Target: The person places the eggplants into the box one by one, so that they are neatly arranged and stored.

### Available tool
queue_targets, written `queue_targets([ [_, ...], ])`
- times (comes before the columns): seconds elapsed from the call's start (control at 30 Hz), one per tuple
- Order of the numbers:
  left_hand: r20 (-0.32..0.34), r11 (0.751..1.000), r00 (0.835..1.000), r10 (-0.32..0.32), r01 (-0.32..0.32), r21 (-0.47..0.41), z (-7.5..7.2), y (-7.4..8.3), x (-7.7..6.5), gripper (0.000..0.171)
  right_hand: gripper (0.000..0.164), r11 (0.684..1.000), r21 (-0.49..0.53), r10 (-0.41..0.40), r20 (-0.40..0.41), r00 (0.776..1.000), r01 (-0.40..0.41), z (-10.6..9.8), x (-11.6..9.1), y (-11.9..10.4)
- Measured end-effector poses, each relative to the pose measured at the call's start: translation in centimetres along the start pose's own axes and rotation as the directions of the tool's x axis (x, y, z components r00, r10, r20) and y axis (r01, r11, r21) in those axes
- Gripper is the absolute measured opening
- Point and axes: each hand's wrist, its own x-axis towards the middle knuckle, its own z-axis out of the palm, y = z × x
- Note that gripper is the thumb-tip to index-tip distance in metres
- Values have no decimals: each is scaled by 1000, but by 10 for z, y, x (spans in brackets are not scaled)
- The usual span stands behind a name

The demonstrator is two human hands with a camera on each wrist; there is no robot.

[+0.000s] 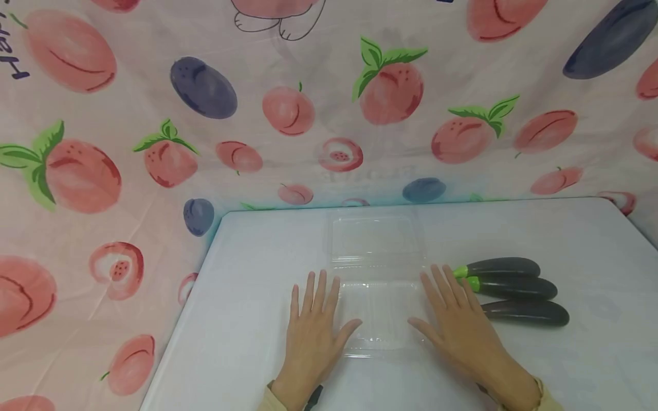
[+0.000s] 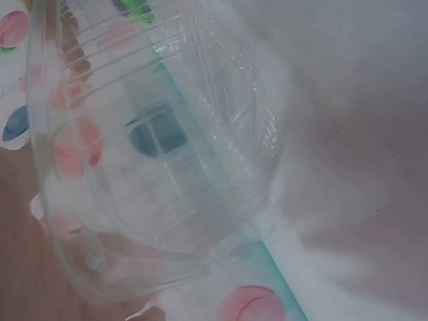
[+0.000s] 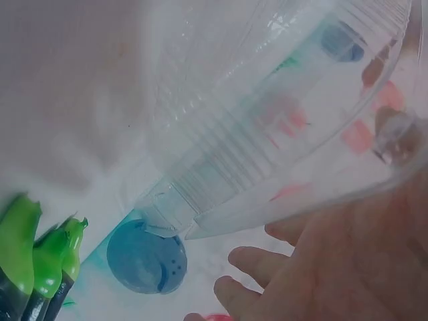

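A clear plastic clamshell container point(image 1: 381, 319) lies on the white table with its lid folded back, away from me. My left hand point(image 1: 315, 334), palm down with fingers spread, is beside the container's left edge and overlaps it in the head view. On the other side is my right hand point(image 1: 460, 331), also flat with straight fingers. Whether either palm touches the table or the container, I cannot tell. Three dark eggplants point(image 1: 514, 287) with green stems lie right of my right hand, which hides part of the nearest one. In the right wrist view, the right hand point(image 3: 354, 261) appears beneath the see-through plastic.
The white table point(image 1: 247, 268) carries these things. Behind and to the left hangs a pale cloth point(image 1: 236, 45) printed with peaches and blue fruit, meeting the table's far edge.
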Motion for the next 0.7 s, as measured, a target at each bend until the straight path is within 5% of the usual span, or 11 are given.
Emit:
queue_targets([
  [0.7,11,995,999,-31,32,-90,-1,-5,-2,72,82,999,-37,15,61,998,-13,-11,2,6],
])
